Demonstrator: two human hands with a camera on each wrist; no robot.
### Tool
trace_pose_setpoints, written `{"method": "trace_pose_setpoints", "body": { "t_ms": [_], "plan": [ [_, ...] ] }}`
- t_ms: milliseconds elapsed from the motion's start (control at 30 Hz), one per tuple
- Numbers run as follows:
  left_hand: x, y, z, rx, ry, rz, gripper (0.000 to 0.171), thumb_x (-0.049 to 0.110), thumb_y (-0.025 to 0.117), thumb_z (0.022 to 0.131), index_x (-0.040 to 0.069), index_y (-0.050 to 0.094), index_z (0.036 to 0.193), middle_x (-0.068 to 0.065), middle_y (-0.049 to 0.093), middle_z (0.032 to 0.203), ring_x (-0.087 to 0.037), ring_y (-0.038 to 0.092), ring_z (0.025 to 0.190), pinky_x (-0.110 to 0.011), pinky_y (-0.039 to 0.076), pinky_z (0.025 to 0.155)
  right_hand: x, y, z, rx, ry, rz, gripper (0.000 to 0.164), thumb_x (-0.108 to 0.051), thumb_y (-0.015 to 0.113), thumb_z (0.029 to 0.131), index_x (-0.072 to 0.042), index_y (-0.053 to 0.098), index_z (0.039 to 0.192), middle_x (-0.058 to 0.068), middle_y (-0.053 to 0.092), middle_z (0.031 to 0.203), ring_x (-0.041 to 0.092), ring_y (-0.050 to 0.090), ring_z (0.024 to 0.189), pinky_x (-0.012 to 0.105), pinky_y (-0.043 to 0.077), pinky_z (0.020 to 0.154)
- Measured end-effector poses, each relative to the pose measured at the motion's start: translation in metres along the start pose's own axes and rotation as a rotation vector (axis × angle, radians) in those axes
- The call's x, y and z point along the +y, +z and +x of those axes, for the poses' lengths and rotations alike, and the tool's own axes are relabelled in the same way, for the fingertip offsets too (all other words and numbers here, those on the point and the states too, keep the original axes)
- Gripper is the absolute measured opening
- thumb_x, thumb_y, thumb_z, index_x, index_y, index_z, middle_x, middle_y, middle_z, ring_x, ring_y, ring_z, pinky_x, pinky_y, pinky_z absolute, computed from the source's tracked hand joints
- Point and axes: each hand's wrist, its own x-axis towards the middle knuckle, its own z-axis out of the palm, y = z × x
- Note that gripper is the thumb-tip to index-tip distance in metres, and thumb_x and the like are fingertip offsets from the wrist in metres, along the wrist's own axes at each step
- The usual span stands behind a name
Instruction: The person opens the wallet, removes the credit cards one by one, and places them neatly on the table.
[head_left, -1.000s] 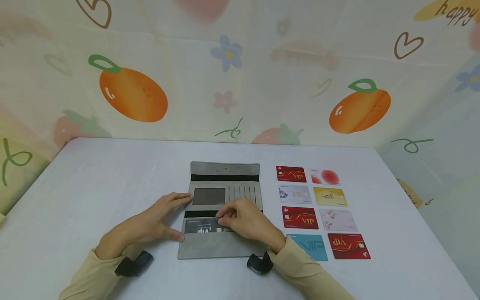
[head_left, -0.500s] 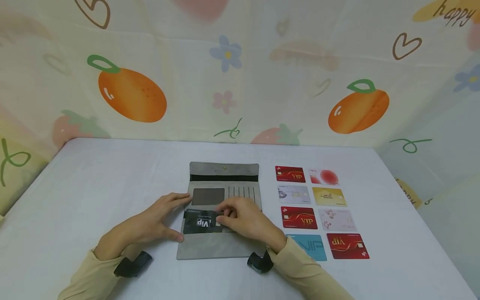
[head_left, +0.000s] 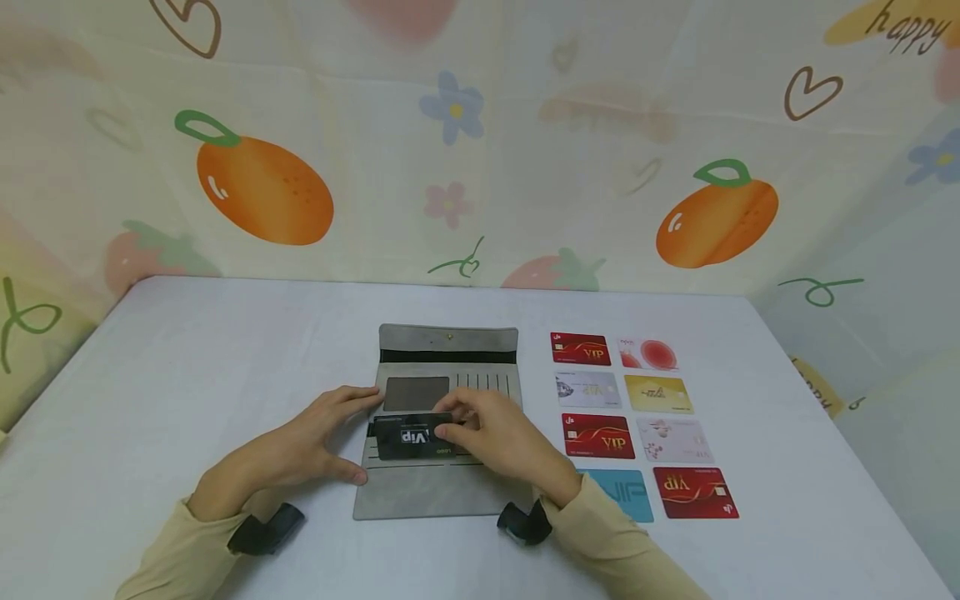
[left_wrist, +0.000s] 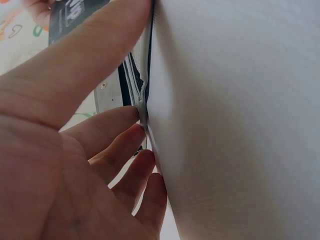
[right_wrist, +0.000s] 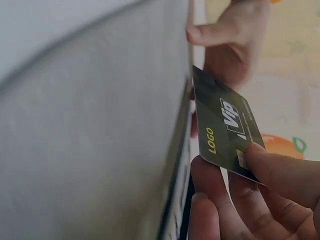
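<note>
A black VIP card [head_left: 408, 437] is pinched at its right end by my right hand [head_left: 487, 429], thumb on top and fingers beneath. In the right wrist view the whole card [right_wrist: 225, 122] shows raised off the grey wallet [right_wrist: 120, 100]. The wallet [head_left: 397, 496] lies unfolded on the table, with a window pocket [head_left: 417, 394] and card slots [head_left: 483, 383]. My left hand [head_left: 307, 437] rests along the wallet's left edge, fingers extended, thumb near its lower left side. In the left wrist view those fingertips [left_wrist: 145, 160] touch the edge by the tabletop.
Right of the wallet, several cards lie in two columns, among them a red card [head_left: 597, 436], a gold card [head_left: 659, 393] and a blue card [head_left: 624, 495] partly covered by the right sleeve. A white cloth covers the table [head_left: 225, 350]; a printed curtain [head_left: 495, 167] hangs behind.
The black card has come up out of the wallet's lower slot and now sits above it, held in my right hand. My left hand has stayed in place.
</note>
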Motion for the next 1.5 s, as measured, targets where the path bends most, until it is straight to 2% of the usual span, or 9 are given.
{"method": "trace_pose_setpoints", "body": {
  "t_ms": [333, 533, 667, 733, 967, 1233, 1400, 1500],
  "plan": [
    [0.0, 0.001, 0.0, 0.007, 0.004, 0.005, 0.097, 0.038, 0.089, 0.068, 0.004, 0.044, 0.148, -0.019, 0.039, 0.152, -0.046, 0.032, 0.14, -0.069, 0.031, 0.108, 0.005, -0.035, -0.003, 0.086, 0.024, 0.026, 0.027, -0.016, 0.07, 0.092, -0.011, 0.069, 0.119, 0.01, 0.071, 0.104, 0.012, 0.066, 0.074, 0.024, 0.054, 0.068],
    [-0.001, 0.001, 0.0, 0.001, 0.006, -0.006, 0.097, 0.037, 0.089, 0.069, 0.004, 0.043, 0.148, -0.019, 0.038, 0.152, -0.046, 0.031, 0.14, -0.069, 0.031, 0.108, 0.012, -0.057, -0.005, 0.131, 0.057, 0.051, 0.029, -0.012, 0.067, 0.094, -0.008, 0.066, 0.123, 0.015, 0.065, 0.105, 0.021, 0.071, 0.074, 0.028, 0.059, 0.069],
    [0.0, 0.001, -0.001, -0.002, 0.004, -0.01, 0.097, 0.037, 0.089, 0.069, 0.004, 0.043, 0.148, -0.019, 0.037, 0.153, -0.046, 0.03, 0.14, -0.069, 0.031, 0.108, 0.016, -0.07, -0.007, 0.152, 0.071, 0.071, 0.031, -0.01, 0.063, 0.096, -0.004, 0.061, 0.126, 0.019, 0.061, 0.113, 0.028, 0.072, 0.075, 0.032, 0.06, 0.07],
    [0.0, 0.001, -0.001, -0.002, 0.005, -0.011, 0.097, 0.037, 0.089, 0.069, 0.004, 0.043, 0.148, -0.02, 0.037, 0.153, -0.047, 0.03, 0.14, -0.069, 0.031, 0.108, 0.018, -0.076, -0.008, 0.154, 0.087, 0.075, 0.032, -0.009, 0.062, 0.097, -0.004, 0.058, 0.129, 0.02, 0.059, 0.117, 0.025, 0.07, 0.074, 0.033, 0.061, 0.069],
    [0.0, 0.001, -0.001, -0.003, 0.01, -0.025, 0.096, 0.036, 0.088, 0.07, 0.004, 0.042, 0.148, -0.019, 0.036, 0.153, -0.046, 0.029, 0.14, -0.069, 0.031, 0.108, 0.024, -0.088, -0.011, 0.184, 0.142, 0.078, 0.036, -0.008, 0.062, 0.097, -0.005, 0.057, 0.133, 0.021, 0.057, 0.129, 0.022, 0.069, 0.071, 0.03, 0.061, 0.067],
    [0.0, 0.001, -0.001, 0.007, 0.024, -0.03, 0.096, 0.036, 0.088, 0.07, 0.003, 0.043, 0.148, -0.017, 0.036, 0.153, -0.045, 0.03, 0.14, -0.068, 0.03, 0.109, 0.033, -0.097, -0.011, 0.206, 0.188, 0.055, 0.039, -0.009, 0.065, 0.095, -0.005, 0.059, 0.134, 0.021, 0.06, 0.126, 0.016, 0.069, 0.068, 0.03, 0.061, 0.067],
    [0.0, 0.001, 0.0, -0.002, 0.017, -0.023, 0.097, 0.036, 0.088, 0.07, 0.003, 0.042, 0.148, -0.018, 0.035, 0.153, -0.046, 0.029, 0.14, -0.068, 0.03, 0.109, 0.037, -0.106, -0.013, 0.219, 0.211, 0.026, 0.041, -0.011, 0.066, 0.095, -0.007, 0.058, 0.135, 0.021, 0.061, 0.125, 0.023, 0.07, 0.067, 0.031, 0.06, 0.071],
    [-0.001, 0.001, -0.001, -0.003, 0.022, -0.025, 0.097, 0.036, 0.088, 0.07, 0.003, 0.042, 0.148, -0.019, 0.036, 0.153, -0.046, 0.029, 0.14, -0.069, 0.03, 0.109, 0.039, -0.112, -0.017, 0.235, 0.217, 0.013, 0.041, -0.011, 0.065, 0.095, -0.007, 0.058, 0.135, 0.02, 0.061, 0.127, 0.025, 0.07, 0.075, 0.031, 0.06, 0.073]
  ]
}}
